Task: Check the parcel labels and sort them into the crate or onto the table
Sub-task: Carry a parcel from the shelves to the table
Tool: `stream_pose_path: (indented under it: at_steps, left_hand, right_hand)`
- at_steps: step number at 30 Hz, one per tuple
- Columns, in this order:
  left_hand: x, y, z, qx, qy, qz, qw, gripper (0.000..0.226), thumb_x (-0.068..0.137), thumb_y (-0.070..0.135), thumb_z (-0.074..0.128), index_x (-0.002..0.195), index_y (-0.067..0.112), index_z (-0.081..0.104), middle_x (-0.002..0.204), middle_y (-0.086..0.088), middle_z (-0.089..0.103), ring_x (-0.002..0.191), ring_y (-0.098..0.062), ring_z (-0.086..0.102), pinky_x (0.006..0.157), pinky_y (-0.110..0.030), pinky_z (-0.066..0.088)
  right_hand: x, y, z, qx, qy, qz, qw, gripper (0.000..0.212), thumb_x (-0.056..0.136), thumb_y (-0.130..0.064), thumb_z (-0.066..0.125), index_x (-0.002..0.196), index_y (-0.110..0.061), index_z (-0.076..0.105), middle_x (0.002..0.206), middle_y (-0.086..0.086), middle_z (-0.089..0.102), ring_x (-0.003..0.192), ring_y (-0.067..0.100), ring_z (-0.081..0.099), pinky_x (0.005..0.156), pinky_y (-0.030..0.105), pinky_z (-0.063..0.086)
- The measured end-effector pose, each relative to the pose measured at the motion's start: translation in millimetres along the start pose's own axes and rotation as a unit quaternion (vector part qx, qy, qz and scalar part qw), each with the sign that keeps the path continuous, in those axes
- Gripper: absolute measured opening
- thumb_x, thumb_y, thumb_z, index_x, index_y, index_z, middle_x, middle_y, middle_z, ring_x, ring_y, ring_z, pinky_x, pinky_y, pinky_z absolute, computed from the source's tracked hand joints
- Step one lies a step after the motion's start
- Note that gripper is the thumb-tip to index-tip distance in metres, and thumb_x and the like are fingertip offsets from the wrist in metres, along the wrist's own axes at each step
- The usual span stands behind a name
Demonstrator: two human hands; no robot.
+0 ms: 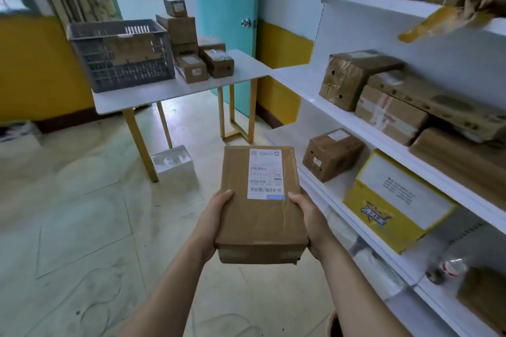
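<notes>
I hold a flat brown cardboard parcel (260, 216) in front of me at chest height, its white shipping label (265, 174) facing up. My left hand (212, 223) grips its left edge with the thumb on top. My right hand (308, 223) grips the right edge the same way. A grey plastic crate (120, 55) holding a cardboard box stands on the left of the white table (246, 68) across the room. Several brown parcels (204, 61) are stacked on the table beside the crate.
White shelves (342, 115) run along my right, loaded with brown boxes and a yellow carton (394, 202). A white block (175, 163) sits on the floor by the table's gold legs. A teal door (224, 8) stands behind the table.
</notes>
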State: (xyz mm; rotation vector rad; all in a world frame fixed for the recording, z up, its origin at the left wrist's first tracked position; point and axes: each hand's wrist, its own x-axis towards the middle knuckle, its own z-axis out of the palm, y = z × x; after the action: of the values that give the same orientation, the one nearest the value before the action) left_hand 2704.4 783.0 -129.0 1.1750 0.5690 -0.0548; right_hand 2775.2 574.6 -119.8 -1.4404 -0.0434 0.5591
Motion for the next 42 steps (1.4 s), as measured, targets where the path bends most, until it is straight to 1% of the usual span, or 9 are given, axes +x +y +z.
stream_pose_path:
  at_steps: [5,10,13,15,19,24,30,35,42]
  left_hand:
    - [71.4,35.8,6.2,-0.017,0.037,0.024,0.999,0.036,0.099,0.046,0.061,0.127,0.024,0.067,0.109,-0.005,0.08,0.095,-0.023,0.079,0.066,-0.031,0.062]
    - [161.0,82.7,26.2,-0.028,0.069,0.028,0.997,0.04,0.098,0.048,0.061,0.13,0.024,0.064,0.116,-0.009,0.078,0.107,-0.031,0.075,0.085,-0.043,0.061]
    - [199.4,111.7,38.1,-0.038,0.077,0.039,0.996,0.04,0.099,0.044,0.061,0.131,0.021,0.065,0.115,-0.009,0.079,0.102,-0.029,0.077,0.073,-0.037,0.062]
    - [222.5,131.4,44.2,-0.041,0.09,0.056,0.994,0.039,0.1,0.042,0.061,0.131,0.02,0.066,0.114,-0.009,0.079,0.099,-0.027,0.078,0.068,-0.032,0.062]
    - [265.3,165.2,44.6,-0.047,0.112,0.074,0.99,0.037,0.101,0.041,0.058,0.132,0.02,0.065,0.114,-0.008,0.079,0.101,-0.028,0.077,0.07,-0.033,0.063]
    - [316.2,195.1,27.3,-0.071,0.131,0.085,0.985,0.04,0.101,0.041,0.058,0.133,0.017,0.062,0.115,-0.01,0.078,0.102,-0.029,0.077,0.07,-0.034,0.063]
    - [397.5,244.0,-9.3,-0.082,0.145,0.089,0.982,0.041,0.099,0.043,0.061,0.132,0.018,0.065,0.11,-0.009,0.08,0.094,-0.026,0.079,0.064,-0.031,0.062]
    - [474.3,294.6,-56.5,-0.074,0.151,0.09,0.982,0.046,0.096,0.048,0.064,0.132,0.02,0.063,0.11,-0.007,0.08,0.096,-0.025,0.079,0.066,-0.03,0.062]
    - [554.9,363.3,-99.5,-0.053,0.156,0.105,0.981,0.062,0.081,0.056,0.071,0.13,0.021,0.059,0.118,-0.011,0.076,0.099,-0.027,0.078,0.072,-0.038,0.062]
  right_hand:
    - [93.2,-23.0,-1.1,-0.003,-0.018,0.008,1.0,0.03,0.105,-0.041,0.049,0.127,-0.031,0.067,0.117,0.001,0.077,0.107,0.025,0.075,0.092,0.05,0.061]
    - [207.6,-66.1,-12.2,0.0,-0.045,0.01,0.999,0.028,0.104,-0.037,0.053,0.125,-0.028,0.069,0.112,0.002,0.079,0.101,0.026,0.077,0.086,0.047,0.063]
    - [262.0,-88.6,-19.0,0.01,-0.059,0.003,0.998,0.026,0.104,-0.034,0.054,0.121,-0.029,0.073,0.11,0.001,0.08,0.1,0.024,0.077,0.078,0.039,0.064]
    - [297.1,-106.4,-19.5,0.008,-0.08,0.011,0.997,0.03,0.104,-0.035,0.053,0.126,-0.026,0.07,0.113,0.003,0.079,0.103,0.026,0.076,0.083,0.043,0.063]
    - [359.5,-130.6,-8.9,-0.006,-0.12,0.019,0.993,0.043,0.095,-0.043,0.057,0.133,-0.024,0.066,0.121,0.007,0.076,0.11,0.03,0.074,0.097,0.052,0.058]
    - [425.0,-150.3,17.0,-0.022,-0.13,0.007,0.991,0.049,0.085,-0.047,0.06,0.129,-0.026,0.065,0.117,0.006,0.077,0.107,0.031,0.074,0.096,0.058,0.058]
    - [522.4,-176.4,59.3,-0.046,-0.128,0.003,0.991,0.048,0.083,-0.049,0.063,0.125,-0.027,0.069,0.112,0.003,0.078,0.103,0.028,0.076,0.093,0.054,0.06]
    - [605.4,-198.9,106.1,-0.053,-0.121,0.008,0.991,0.036,0.094,-0.044,0.061,0.123,-0.025,0.071,0.107,0.003,0.08,0.098,0.025,0.077,0.087,0.047,0.063]
    - [689.4,-235.0,155.4,-0.045,-0.116,0.014,0.992,0.037,0.094,-0.049,0.059,0.122,-0.028,0.072,0.109,0.002,0.08,0.098,0.024,0.078,0.081,0.043,0.063]
